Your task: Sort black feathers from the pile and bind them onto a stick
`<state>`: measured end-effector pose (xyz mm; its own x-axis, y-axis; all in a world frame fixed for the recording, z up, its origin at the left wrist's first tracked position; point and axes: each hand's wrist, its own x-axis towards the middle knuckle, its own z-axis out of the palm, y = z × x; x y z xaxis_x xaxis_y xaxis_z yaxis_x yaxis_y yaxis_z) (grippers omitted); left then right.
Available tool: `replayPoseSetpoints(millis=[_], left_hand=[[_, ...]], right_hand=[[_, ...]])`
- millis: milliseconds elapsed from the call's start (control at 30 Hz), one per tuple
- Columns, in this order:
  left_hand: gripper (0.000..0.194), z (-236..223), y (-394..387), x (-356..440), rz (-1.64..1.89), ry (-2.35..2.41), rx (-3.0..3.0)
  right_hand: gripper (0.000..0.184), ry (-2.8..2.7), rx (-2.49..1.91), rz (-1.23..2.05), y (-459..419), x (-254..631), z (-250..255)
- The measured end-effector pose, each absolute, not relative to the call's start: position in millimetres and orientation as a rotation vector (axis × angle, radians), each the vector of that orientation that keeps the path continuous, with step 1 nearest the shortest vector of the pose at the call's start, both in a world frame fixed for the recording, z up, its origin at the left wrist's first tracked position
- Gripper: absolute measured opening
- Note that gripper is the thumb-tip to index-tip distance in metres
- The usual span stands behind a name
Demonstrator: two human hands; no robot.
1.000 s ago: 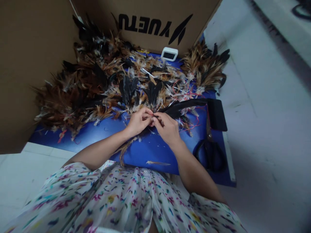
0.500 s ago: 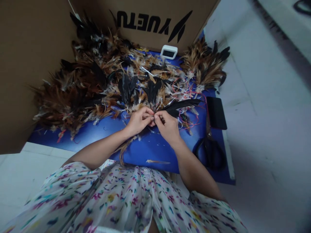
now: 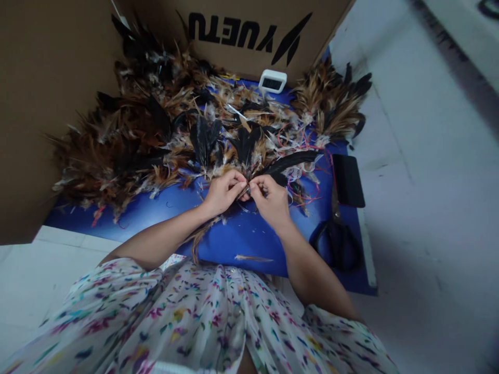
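Note:
Both hands meet over the near middle of the blue table (image 3: 249,236), in front of the spread of feathers. My left hand (image 3: 226,192) is closed, thumb against fingers, on the quill ends of some feathers. My right hand (image 3: 270,198) pinches at the same spot, its fingertips touching those of the left. Just beyond the fingers a long black feather (image 3: 290,161) points to the right. Brown feathers (image 3: 198,239) hang below my left wrist. What exactly lies between the fingertips is too small and partly hidden to tell.
Brown and black feathers (image 3: 117,150) are heaped at left, with another bunch (image 3: 335,104) at back right. Cardboard walls (image 3: 234,52) enclose the back and left. A white digital timer (image 3: 272,81), black phone (image 3: 348,181), black-handled scissors (image 3: 337,241) and tangled red strings (image 3: 312,150) lie around.
My right hand has shifted very slightly to the right, and the fingertips have rearranged a little. The rest lies as before, apart from a small camera shift.

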<state>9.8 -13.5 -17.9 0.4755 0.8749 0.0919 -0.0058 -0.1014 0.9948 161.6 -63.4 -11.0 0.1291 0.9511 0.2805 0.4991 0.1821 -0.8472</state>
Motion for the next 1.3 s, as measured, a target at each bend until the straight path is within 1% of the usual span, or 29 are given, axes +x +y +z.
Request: replayPoseSetpoints(millis=[167,333,400,533,667,967,1300], left_hand=[[0.019,-16.9,-14.4,10.6,0.897,0.798,1.479],[0.010,-17.9,-14.3,10.4,0.919,0.860,1.585],[0.009,-18.4,-14.4,10.0,0.928,0.902,1.678],[0.009,-18.2,-15.5,9.6,0.921,0.924,1.752],[0.008,-17.3,-16.2,9.8,0.912,0.896,1.729],[0.014,-16.0,-15.8,10.3,0.907,0.826,1.568],[0.033,-15.4,-13.9,10.5,0.858,0.736,1.264]], right_hand=[[0.010,-1.474,-1.463,0.603,-62.6,163.2,-12.7],[0.015,-1.476,-1.412,0.665,-63.8,161.7,-14.2],[0.017,-1.527,-1.397,0.627,-64.2,160.8,-14.1],[0.016,-1.609,-1.426,0.474,-64.2,160.7,-12.2],[0.015,-1.568,-1.467,0.493,-63.4,161.9,-11.9],[0.013,-1.421,-1.488,0.570,-61.2,163.6,-13.5],[0.014,-1.422,-1.494,0.508,-62.5,163.1,-11.7]])
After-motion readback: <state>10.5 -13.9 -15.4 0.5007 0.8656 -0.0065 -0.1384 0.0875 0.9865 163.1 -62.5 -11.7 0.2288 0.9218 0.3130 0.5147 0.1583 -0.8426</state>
